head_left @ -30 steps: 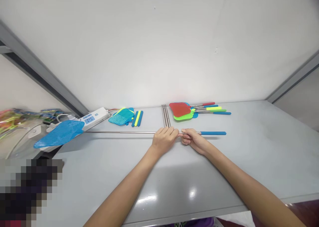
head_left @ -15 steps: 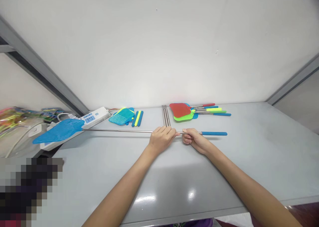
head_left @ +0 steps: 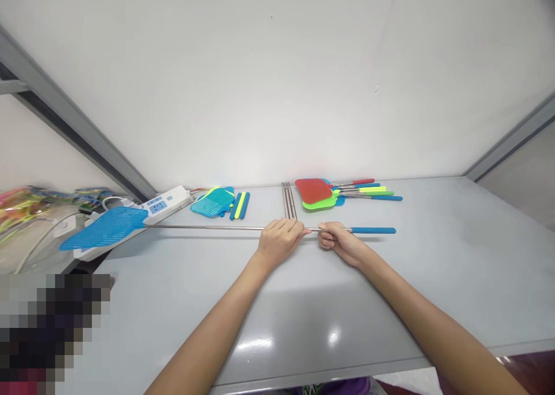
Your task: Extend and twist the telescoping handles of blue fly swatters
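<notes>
A fly swatter (head_left: 208,228) with a blue mesh head, a long thin metal rod and a blue grip lies level across the view in both hands. My left hand (head_left: 281,239) is closed over the middle of its rod. Just left of the blue grip, my right hand (head_left: 338,240) pinches the same rod. The swatter's head reaches over a white power strip on the left. Behind my left hand, several bare metal rods (head_left: 289,200) lie side by side, their near ends close to its knuckles.
Behind my right hand lies a pile of finished-looking swatters (head_left: 313,191) in red, green and blue. Left of the rods are loose blue and yellow grips (head_left: 240,206) and a stack of swatter heads (head_left: 213,203). The power strip (head_left: 167,205) sits at the table's left edge.
Almost nothing differs. Both hands keep their hold on the swatter's rod, and the view has shifted very slightly.
</notes>
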The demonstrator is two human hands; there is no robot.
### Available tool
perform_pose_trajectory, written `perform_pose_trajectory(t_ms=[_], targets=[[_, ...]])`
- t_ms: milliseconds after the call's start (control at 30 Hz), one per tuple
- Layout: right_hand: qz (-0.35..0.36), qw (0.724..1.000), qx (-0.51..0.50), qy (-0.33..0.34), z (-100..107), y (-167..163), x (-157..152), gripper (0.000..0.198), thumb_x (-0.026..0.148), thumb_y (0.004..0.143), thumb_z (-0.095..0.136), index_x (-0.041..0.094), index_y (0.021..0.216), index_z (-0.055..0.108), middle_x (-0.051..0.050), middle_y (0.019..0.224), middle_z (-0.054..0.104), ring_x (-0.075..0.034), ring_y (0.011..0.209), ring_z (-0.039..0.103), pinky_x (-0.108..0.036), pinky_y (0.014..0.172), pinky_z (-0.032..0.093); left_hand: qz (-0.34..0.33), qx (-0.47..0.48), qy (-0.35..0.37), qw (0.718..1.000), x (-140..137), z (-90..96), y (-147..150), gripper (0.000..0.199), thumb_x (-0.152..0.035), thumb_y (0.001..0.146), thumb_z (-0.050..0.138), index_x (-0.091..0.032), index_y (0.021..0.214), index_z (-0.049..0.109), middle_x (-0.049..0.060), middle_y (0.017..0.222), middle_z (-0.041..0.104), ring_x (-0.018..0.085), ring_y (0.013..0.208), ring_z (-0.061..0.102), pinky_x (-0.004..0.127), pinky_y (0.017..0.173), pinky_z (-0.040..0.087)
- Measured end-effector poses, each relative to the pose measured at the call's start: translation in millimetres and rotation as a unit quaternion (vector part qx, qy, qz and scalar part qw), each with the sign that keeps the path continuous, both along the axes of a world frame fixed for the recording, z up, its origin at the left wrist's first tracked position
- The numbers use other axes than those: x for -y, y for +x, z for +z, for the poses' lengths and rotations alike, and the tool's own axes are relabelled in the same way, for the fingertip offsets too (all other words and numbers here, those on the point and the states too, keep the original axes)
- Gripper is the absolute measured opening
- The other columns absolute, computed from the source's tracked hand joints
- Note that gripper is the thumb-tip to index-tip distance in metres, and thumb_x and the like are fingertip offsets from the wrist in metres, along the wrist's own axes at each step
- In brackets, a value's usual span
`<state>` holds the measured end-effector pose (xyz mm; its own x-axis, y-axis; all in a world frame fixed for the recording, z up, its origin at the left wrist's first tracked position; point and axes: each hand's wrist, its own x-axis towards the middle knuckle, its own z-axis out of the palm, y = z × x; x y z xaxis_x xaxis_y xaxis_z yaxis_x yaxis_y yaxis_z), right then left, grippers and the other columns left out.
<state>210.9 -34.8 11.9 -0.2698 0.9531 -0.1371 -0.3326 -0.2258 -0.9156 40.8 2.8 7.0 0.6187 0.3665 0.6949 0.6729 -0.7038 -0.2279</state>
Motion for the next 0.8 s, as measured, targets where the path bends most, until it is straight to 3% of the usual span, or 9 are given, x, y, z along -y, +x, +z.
perform_pose_trajectory(t_ms=[367,800], targets=[[-0.021,0.999,-0.031,-0.024,-0.4,-0.1,-0.8,0.036,0.031,0.073,0.051,0.018,0.048,0.029,0.006,0.047,0.022,-0.008,0.042,0.026,-0.026,0.046,0.021,0.003,0.03,-0.04,0.999,0.4,-0.4,1.3,0.021,-0.032,0.08,0.043,-0.018,0.066,0.052,-0.001,0.056,0.053,0.011,0.055,0.044,0.027,0.054,0.024],[-0.041,0.997,-0.054,-0.036,0.6,0.6,-0.5,0.034,0.027,0.072,0.053,0.018,0.049,0.029,0.007,0.047,0.021,-0.007,0.041,0.025,-0.025,0.045,0.02,-0.001,0.021,-0.023,0.999,-1.8,-1.0,2.1,0.025,-0.034,0.08,0.043,-0.018,0.062,0.049,-0.001,0.053,0.051,0.01,0.052,0.043,0.027,0.052,0.023]])
